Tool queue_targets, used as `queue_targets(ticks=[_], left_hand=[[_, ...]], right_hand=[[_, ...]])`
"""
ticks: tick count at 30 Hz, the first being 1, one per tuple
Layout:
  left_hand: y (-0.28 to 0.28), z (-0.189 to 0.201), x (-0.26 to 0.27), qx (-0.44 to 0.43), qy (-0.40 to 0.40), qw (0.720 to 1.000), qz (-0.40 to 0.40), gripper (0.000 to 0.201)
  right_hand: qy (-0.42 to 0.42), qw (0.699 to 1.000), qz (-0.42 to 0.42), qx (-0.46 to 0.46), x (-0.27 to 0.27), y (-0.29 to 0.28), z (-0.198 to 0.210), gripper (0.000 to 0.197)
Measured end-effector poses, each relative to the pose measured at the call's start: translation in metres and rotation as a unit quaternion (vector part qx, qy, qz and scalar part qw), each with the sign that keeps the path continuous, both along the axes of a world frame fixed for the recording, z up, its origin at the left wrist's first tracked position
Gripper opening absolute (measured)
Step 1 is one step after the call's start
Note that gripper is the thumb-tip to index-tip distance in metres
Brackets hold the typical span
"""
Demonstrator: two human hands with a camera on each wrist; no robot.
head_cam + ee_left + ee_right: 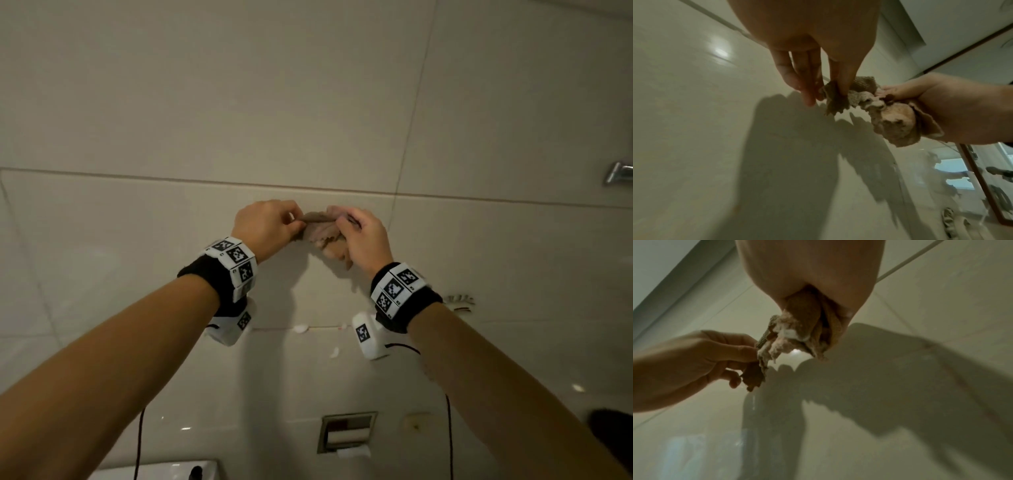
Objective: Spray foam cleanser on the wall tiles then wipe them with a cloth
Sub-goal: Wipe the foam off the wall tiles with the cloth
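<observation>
Both hands hold one crumpled brownish cloth (323, 233) up in front of the beige wall tiles (239, 102). My left hand (270, 222) pinches the cloth's left edge (835, 95) between thumb and fingers. My right hand (363, 236) grips the bunched right part (894, 123), its fingers curled round the cloth (807, 327). White foam (789, 333) clings to the folds of the cloth. A few small dabs of foam (300, 328) sit on the grout line below the hands. No spray bottle is in view.
A recessed toilet paper holder (346, 433) is set in the wall low down. A white ceramic fixture (164, 471) shows at the bottom edge. A chrome fitting (618, 174) sticks out at the right. Cables (138, 442) hang from both wrist cameras.
</observation>
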State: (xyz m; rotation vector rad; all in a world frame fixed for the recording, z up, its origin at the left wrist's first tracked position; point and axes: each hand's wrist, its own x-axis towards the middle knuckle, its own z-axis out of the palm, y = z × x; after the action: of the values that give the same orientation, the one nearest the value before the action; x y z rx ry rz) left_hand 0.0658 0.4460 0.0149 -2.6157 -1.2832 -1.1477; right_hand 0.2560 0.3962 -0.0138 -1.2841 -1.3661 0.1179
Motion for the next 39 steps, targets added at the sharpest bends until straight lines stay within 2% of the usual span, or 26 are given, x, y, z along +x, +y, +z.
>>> queue_targets(ticks=[4,7,10,13,17,20,22,26,32,34,36,39], left_hand=[[-0.004,0.001,0.044,0.026,0.023,0.999,-0.003,0.019],[-0.007,0.003,0.076,0.032,0.043,0.999,0.0,0.019],[-0.008,0.006,0.105,0.033,0.068,0.997,0.007,0.019],[-0.008,0.006,0.127,0.043,0.072,0.996,0.017,0.021],[-0.005,0.008,0.141,0.06,0.057,0.996,0.027,0.022],[-0.006,0.01,0.142,0.078,0.051,0.995,0.023,0.021],[-0.009,0.011,0.142,0.091,0.044,0.995,0.01,0.02],[-0.014,0.01,0.142,0.161,0.024,0.986,-0.03,0.019],[-0.011,0.004,0.171,0.318,0.074,0.943,-0.069,0.033],[-0.014,0.002,0.186,0.319,0.114,0.939,-0.057,0.046],[-0.018,-0.003,0.2,0.287,0.129,0.949,-0.028,0.059],[-0.024,-0.01,0.218,0.257,0.136,0.957,0.008,0.076]], right_hand=[[-0.105,0.991,-0.072,-0.032,0.044,-0.012,-0.001,0.024],[-0.107,0.987,-0.115,-0.032,0.073,-0.019,0.001,0.021],[-0.122,0.981,-0.147,-0.011,0.093,-0.022,0.003,0.008],[-0.172,0.965,-0.191,0.05,0.1,-0.016,0.003,0.018],[-0.206,0.946,-0.217,0.127,0.102,-0.009,-0.015,0.021],[-0.242,0.937,-0.214,0.135,0.104,-0.01,-0.03,0.034],[-0.241,0.931,-0.234,0.142,0.106,-0.008,-0.034,0.038],[-0.227,0.914,-0.267,0.203,0.125,-0.006,-0.03,0.027],[-0.189,0.895,-0.304,0.265,0.196,-0.013,-0.022,0.027],[-0.169,0.888,-0.334,0.268,0.221,-0.014,-0.025,0.026],[-0.147,0.891,-0.35,0.249,0.236,-0.015,-0.032,0.032],[-0.141,0.907,-0.351,0.188,0.224,-0.01,-0.052,0.041]])
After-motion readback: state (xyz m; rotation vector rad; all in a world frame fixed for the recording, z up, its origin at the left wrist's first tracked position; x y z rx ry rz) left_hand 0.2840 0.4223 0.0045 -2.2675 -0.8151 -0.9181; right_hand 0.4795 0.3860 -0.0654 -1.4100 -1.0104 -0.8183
